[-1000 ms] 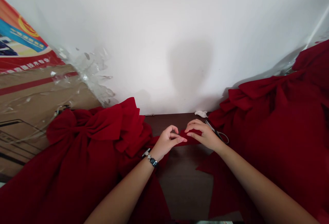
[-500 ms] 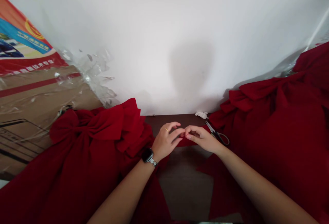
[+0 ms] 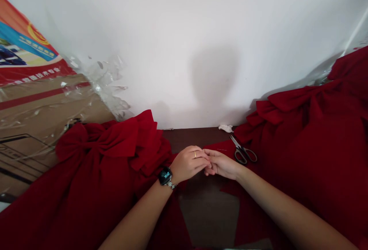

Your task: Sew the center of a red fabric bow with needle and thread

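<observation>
We had our left hand (image 3: 189, 164) and right hand (image 3: 220, 165) together near the front of the counter (image 3: 198, 137), a red fabric strip (image 3: 219, 146) lying just behind the grip, though we could not tell if it was clamped, and scissors (image 3: 243, 152) lying just beside.

Deep red cloth (image 3: 94, 154) bunches left of the left hand (image 3: 188, 164), which wears a gold ring (image 3: 194, 154) and a black watch (image 3: 166, 176) on a silver band. Right of the right hand (image 3: 221, 165) lie silver scissors (image 3: 243, 153) and more red cloth (image 3: 310, 154). Beyond the hands, the desk (image 3: 195, 137) is dark brown.
</observation>
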{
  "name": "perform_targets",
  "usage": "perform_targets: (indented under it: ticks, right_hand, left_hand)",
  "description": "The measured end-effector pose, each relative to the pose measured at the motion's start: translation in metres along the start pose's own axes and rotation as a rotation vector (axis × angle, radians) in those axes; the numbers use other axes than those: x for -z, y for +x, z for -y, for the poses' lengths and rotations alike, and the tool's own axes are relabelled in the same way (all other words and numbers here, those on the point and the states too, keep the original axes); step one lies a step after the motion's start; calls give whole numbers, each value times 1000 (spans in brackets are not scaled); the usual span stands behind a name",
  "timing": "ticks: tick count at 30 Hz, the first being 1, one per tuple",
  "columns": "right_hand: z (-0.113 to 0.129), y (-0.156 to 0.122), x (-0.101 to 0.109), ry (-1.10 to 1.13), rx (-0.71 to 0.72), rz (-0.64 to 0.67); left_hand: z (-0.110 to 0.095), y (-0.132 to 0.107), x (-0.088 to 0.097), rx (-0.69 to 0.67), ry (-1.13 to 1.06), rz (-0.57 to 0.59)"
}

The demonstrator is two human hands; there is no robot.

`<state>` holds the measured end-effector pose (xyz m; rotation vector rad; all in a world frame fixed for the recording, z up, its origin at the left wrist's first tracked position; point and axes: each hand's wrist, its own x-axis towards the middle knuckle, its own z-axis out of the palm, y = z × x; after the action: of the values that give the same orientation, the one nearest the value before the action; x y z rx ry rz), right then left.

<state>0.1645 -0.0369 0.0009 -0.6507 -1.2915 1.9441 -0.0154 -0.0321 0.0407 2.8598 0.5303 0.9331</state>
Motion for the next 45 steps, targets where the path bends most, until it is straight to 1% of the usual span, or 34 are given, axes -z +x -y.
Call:
perform_targets:
  ticks: [3,5,7,9,11,13,15,18,20,22,24,26,30,32,33,35,40,45]
  right_hand:
    - [3,-1,2,-84,-6,-20]
    - [5,-1,4,-169,13,-53]
    - [6,0,5,-268,60,-104]
    - [6,2,5,-369,126,-166]
    - [6,3,2,-446,195,-227]
    - [6,3,-1,-538,267,-287]
    - [5,3,-4,-673,347,-352]
    - [4,1,-8,-843,434,-440]
    - [3,1,-9,-875,452,-467]
    - [3,1,-9,-880,451,-475]
    - [2,2,-8,-775,402,-449]
    - [2,3,-6,-617,317,-397]
    - [3,2,-3,-321,100,-241]
    - [5,1,-3,-187,21,-159]
    - [5,0,-3,-149,7,-133]
    - [6,-1,-3,-130,17,-119]
    - [3,0,-4,-98,19,-154]
    - [4,-1,-6,-88,36,-189]
  left_hand:
    - [-1,2,-1,35,-113,-36]
    - [-1,2,-1,73,-169,-38]
    - [-1,3,-1,184,-213,-39]
    - [0,3,-2,358,-287,-63]
    - [1,3,-3,536,-461,-96]
    - [2,4,-6,663,-695,-142]
    - [3,5,-9,743,-863,-212]
    - [1,6,-14,840,-952,-315]
    - [0,6,-15,913,-1034,-380]
    - [-1,5,-16,965,-1117,-422]
    - [-2,6,-16,972,-1147,-445]
    - [-2,6,-15,944,-1126,-462]
    - [-2,8,-13,883,-1068,-486]
    - [-2,7,-14,869,-1068,-490]
    - [-1,7,-15,865,-1074,-492]
    - [-1,6,-18,859,-1088,-496]
    - [-2,6,-25,839,-1081,-502]
    - [0,5,-26,825,-1015,-480]
